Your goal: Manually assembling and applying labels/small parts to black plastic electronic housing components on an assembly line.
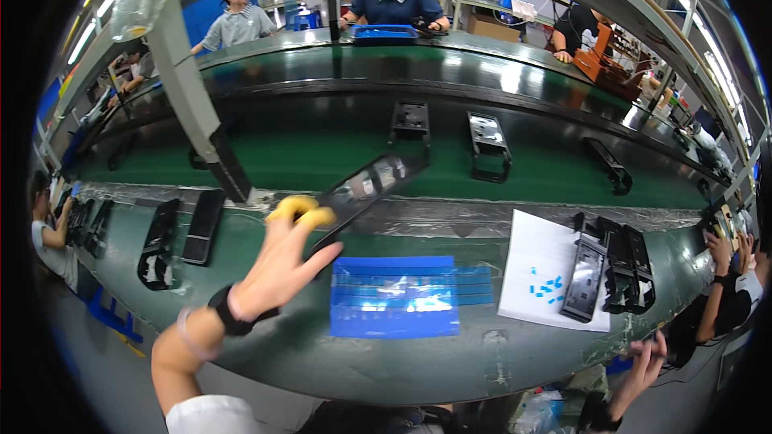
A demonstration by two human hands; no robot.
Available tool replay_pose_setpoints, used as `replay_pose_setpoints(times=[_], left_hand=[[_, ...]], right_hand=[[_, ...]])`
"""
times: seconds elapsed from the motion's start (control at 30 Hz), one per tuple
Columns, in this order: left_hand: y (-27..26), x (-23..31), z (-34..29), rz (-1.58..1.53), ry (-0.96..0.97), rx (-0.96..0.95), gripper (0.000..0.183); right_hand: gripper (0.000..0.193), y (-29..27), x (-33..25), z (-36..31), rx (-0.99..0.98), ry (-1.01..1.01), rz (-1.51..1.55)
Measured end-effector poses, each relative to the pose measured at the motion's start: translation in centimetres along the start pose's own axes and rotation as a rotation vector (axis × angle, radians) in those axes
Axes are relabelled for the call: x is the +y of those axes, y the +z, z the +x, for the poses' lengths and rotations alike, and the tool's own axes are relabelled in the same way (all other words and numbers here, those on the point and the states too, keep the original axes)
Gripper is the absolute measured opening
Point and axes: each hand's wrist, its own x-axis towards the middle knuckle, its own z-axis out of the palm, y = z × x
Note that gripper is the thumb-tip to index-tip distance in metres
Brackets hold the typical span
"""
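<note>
My left hand (277,261), with yellow finger covers on two fingertips, grips the near end of a long black plastic housing (366,193) between fingers and thumb. The housing is tilted and smeared by motion, reaching over the bench's far edge. My right hand (647,362) is at the lower right by the bench edge, fingers bent around a small dark thing that I cannot make out. Between my hands lies a blue sheet (394,325) under clear film. Right of it, a white paper (523,257) carries small blue pieces (548,285) and a black housing (584,281).
More black housings (631,265) stand at the right, others (159,245) at the left. Beyond the bench, a green conveyor belt (322,145) carries several housings (488,141). A grey post (181,72) rises at the left. Co-workers sit across and at both sides.
</note>
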Motion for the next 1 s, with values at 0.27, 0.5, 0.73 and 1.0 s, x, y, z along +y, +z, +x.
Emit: replay_pose_setpoints(times=[0.27, 0.5, 0.73, 1.0], left_hand=[[-2.7, -6.0, -11.9, 0.477, -0.393, 0.151, 0.036], [-1.0, -7.2, -11.7, 0.627, -0.468, 0.087, 0.044], [-3.7, -2.8, -7.2, 0.757, -0.420, -0.149, 0.057], [4.7, 0.3, 10.5, 0.394, -0.143, -0.228, 0.050]], right_hand=[[0.019, 13.0, -4.6, 1.3, -0.375, -0.095, 0.196], [0.008, 13.7, -5.9, -1.1, -0.523, -0.103, 0.187], [0.014, 10.1, -3.3, -2.2, -0.443, 0.022, 0.260], [0.020, 11.5, -4.1, -3.0, -0.526, 0.238, 0.348]])
